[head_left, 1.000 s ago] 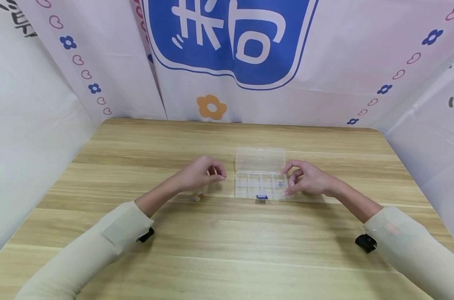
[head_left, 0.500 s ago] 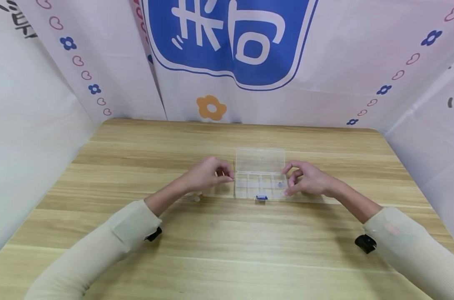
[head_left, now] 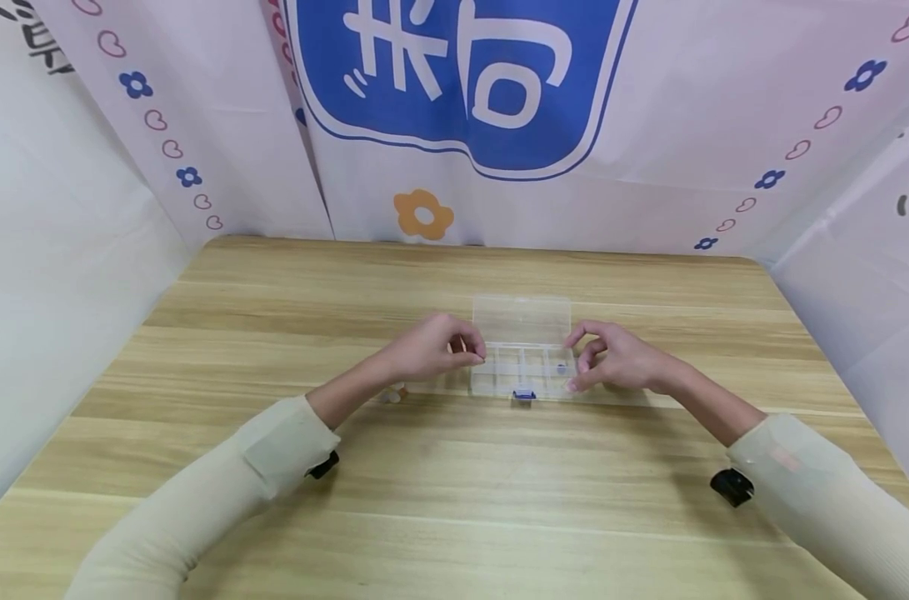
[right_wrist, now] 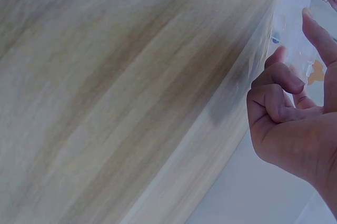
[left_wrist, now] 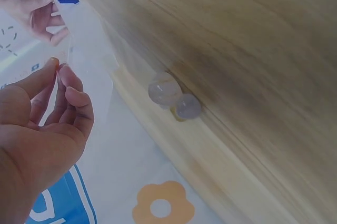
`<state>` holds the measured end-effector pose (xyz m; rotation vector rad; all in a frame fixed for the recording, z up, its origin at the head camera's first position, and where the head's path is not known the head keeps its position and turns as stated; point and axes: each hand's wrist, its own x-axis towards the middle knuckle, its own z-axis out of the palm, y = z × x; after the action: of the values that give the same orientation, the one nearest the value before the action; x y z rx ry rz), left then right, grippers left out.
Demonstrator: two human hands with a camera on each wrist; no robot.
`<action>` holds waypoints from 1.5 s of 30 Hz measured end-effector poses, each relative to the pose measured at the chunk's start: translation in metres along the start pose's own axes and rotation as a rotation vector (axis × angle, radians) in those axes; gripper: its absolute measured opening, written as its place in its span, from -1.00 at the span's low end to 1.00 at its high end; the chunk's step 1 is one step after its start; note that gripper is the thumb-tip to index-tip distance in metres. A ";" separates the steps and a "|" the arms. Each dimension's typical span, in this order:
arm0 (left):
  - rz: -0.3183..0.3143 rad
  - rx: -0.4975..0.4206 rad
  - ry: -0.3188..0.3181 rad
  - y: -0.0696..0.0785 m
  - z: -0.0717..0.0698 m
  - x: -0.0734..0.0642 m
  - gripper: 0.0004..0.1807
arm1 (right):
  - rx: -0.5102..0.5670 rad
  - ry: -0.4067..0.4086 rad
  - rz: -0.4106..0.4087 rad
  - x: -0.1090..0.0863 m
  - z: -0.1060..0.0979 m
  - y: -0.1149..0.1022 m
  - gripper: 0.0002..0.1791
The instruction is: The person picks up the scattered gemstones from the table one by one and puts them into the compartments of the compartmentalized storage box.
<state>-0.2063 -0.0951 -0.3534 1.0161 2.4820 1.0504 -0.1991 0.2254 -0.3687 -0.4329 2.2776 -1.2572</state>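
Observation:
An open clear plastic compartment box (head_left: pixel 499 388) lies on the table, its lid (head_left: pixel 521 317) tipped back and a blue latch (head_left: pixel 524 395) at the front. My left hand (head_left: pixel 435 348) is over its left compartments, thumb and forefinger pinched together. A tiny orange piece (left_wrist: pixel 54 61) shows at those fingertips; its shape is mostly hidden. My right hand (head_left: pixel 625 358) holds the box's right end between thumb and forefinger, other fingers curled. One small blue bead (head_left: pixel 561 368) sits in a right-hand compartment.
Clear round beads (left_wrist: pixel 164 88) lie together on the wooden table (head_left: pixel 454 500) beneath the left forearm, a yellowish one partly hidden under them. A printed cloth (head_left: pixel 634 200) hangs along the table's back edge.
My left hand has moved right, from beside the box to over its left compartments, fingertips still pinched. My right hand and the box have stayed in place.

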 end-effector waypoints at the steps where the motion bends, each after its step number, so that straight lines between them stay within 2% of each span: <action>1: 0.000 0.000 -0.002 0.001 0.001 0.001 -0.94 | 0.000 0.001 0.000 0.000 0.000 0.000 -0.35; 16: -0.008 -0.016 -0.020 0.010 0.011 0.017 -0.95 | -0.005 0.005 -0.006 0.001 0.000 0.002 -0.35; 24: 0.011 -0.024 -0.029 0.009 0.018 0.026 -0.94 | 0.002 0.008 -0.003 0.001 -0.001 0.002 -0.35; 27: 0.000 -0.030 -0.034 0.009 0.020 0.029 -0.94 | 0.005 0.010 0.000 0.002 0.000 0.002 -0.36; 32: -0.027 -0.049 -0.023 0.009 0.021 0.034 -0.94 | 0.000 0.012 -0.001 0.002 -0.001 0.003 -0.35; 45: -0.033 -0.033 -0.012 0.012 0.022 0.046 -0.93 | -0.002 0.011 -0.002 0.001 -0.001 0.001 -0.35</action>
<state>-0.2230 -0.0464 -0.3590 0.9656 2.4549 1.0681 -0.2008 0.2258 -0.3697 -0.4310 2.2883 -1.2611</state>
